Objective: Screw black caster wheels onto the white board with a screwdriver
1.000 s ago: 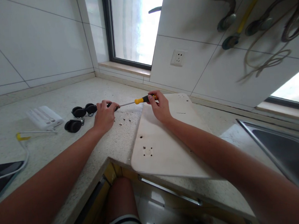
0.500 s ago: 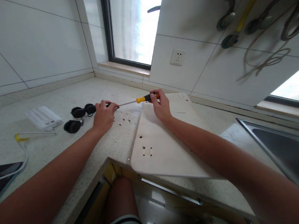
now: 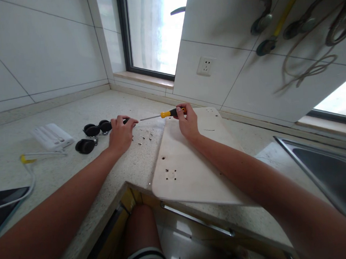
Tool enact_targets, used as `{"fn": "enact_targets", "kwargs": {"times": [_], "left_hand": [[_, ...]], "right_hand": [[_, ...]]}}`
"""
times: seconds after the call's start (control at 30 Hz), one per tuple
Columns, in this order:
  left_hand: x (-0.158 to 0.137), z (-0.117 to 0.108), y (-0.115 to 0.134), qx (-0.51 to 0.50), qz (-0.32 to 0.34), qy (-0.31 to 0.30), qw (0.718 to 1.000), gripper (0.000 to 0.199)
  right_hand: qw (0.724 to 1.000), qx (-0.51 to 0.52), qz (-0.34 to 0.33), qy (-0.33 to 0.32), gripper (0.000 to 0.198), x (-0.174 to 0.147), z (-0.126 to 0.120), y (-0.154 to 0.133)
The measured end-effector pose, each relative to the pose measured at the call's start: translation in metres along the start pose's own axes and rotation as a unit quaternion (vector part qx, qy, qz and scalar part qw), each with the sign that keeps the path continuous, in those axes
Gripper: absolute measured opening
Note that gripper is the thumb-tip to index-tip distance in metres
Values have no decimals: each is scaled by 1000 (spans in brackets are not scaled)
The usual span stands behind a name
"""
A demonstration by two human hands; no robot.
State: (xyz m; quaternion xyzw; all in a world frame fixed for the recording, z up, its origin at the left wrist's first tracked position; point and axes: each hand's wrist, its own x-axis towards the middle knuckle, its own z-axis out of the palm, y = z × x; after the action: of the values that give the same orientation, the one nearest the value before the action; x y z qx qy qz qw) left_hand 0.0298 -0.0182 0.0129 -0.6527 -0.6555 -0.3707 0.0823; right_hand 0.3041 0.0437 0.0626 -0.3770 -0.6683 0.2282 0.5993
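My right hand (image 3: 188,122) grips a screwdriver (image 3: 166,114) by its yellow and black handle, above the far left part of a pale wooden board (image 3: 193,167). Its thin shaft points left, and the tip stops just short of my left hand's fingertips. My left hand (image 3: 121,134) is closed around a black object (image 3: 126,121), mostly hidden by the fingers, so its kind is unclear. Several small screws (image 3: 144,138) lie on the counter between my left hand and the board. Black caster wheels (image 3: 85,146) rest to the left of my left hand.
A white power bank (image 3: 51,138) and a white cable (image 3: 44,154) with a yellow tag lie at left, near a dark flat device (image 3: 6,198). A metal sink (image 3: 326,166) is at right. Behind are tiled walls, a window (image 3: 154,32) and a wall socket (image 3: 205,66).
My right hand has drawn the screwdriver slightly to the right, so its tip has come away from my left fingertips. My left hand has hardly moved.
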Motion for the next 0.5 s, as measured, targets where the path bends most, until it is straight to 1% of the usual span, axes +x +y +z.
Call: {"fn": "enact_targets", "kwargs": {"times": [0.1,0.17,0.23,0.27,0.33,0.4,0.47,0.5], "left_hand": [[1,-3,1,-7,-7,19,1000,39],[2,-5,2,-14,-13,30,999,40],[2,-6,2,-21,-23,39,999,41],[3,-7,2,-23,-29,43,998,41],[4,-10,4,-26,-47,50,997,41],[9,-17,7,-25,-65,48,996,41],[18,-31,14,-25,-72,32,997,40],[25,-41,18,-27,-70,20,997,39]], "right_hand": [[1000,-15,-4,14,40,0,-2,-6],[1000,-21,-7,20,41,3,-10,-17],[1000,-18,-10,21,41,9,-26,-38],[1000,-14,-13,20,41,11,-38,-51],[1000,-6,-20,23,41,12,-72,-84],[999,-7,-33,38,40,4,-116,-117],[996,-18,-40,72,38,-16,-166,-143],[994,-23,-40,98,37,-31,-192,-152]]}}
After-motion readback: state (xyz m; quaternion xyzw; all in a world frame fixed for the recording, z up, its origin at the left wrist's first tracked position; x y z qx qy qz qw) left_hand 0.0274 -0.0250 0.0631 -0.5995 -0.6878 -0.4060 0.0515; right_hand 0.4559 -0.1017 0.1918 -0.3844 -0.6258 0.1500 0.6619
